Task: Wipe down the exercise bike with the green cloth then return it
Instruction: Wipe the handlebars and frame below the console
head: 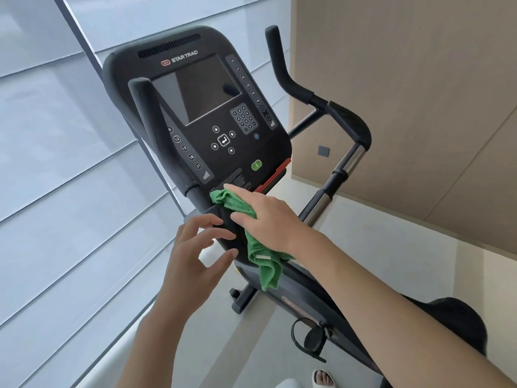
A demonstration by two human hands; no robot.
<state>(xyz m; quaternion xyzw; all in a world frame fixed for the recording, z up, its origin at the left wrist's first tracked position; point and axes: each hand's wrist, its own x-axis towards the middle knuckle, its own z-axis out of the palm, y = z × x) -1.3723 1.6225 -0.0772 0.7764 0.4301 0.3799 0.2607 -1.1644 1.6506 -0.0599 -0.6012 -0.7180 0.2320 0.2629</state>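
Note:
The black exercise bike's console (pixel 207 107) fills the upper middle of the view, with its frame (pixel 313 292) running down to the right. The green cloth (pixel 263 261) is draped over the part just below the console. My right hand (pixel 265 219) lies flat on the cloth with straight fingers, pressing it against the bike near the console's bottom edge. My left hand (pixel 195 250) hovers to the left of the same part, fingers spread and loosely curled, fingertips touching or almost touching the black housing; it holds nothing.
Black handlebars rise on the left (pixel 151 130) and right (pixel 291 79) of the console. A pedal with a strap (pixel 310 337) and the saddle (pixel 458 320) sit lower right. Window blinds (pixel 56 163) close off the left; a beige wall (pixel 405 93) stands at the right.

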